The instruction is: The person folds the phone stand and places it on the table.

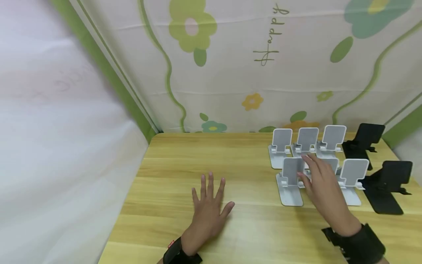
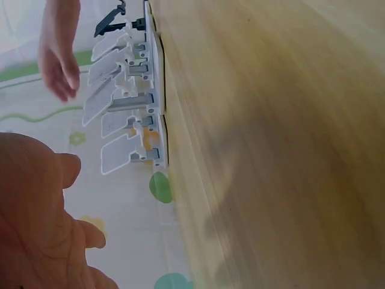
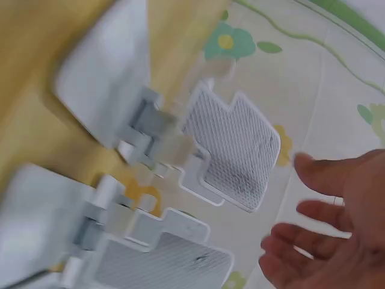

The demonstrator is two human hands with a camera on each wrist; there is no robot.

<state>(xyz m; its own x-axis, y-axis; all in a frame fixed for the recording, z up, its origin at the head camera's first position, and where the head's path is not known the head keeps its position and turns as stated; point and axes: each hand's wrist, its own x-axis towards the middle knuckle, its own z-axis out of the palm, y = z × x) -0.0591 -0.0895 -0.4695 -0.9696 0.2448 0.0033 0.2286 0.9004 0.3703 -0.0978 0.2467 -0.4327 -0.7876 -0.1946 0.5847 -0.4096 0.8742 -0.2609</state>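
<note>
Foldable phone stands with grey pads stand upright in two rows on the right of the table. My right hand (image 1: pixel 324 187) is over the front row, its fingers loosely bent and holding nothing. Nearest to it is the front-left white phone stand (image 1: pixel 291 196); the right wrist view shows a gap between the fingers and this stand's padded plate (image 3: pixel 231 144). The middle front stand is mostly hidden behind the hand. My left hand (image 1: pixel 208 216) is spread palm down over the middle of the table, fingers straight, away from the stands.
Three white stands (image 1: pixel 308 137) form the back row. Two black phone stands (image 1: pixel 369 135) stand at the right end, one per row. A flowered cloth (image 1: pixel 227 77) hangs behind the wooden table (image 1: pixel 174 161), and white cloth (image 1: pixel 66 146) hangs at the left.
</note>
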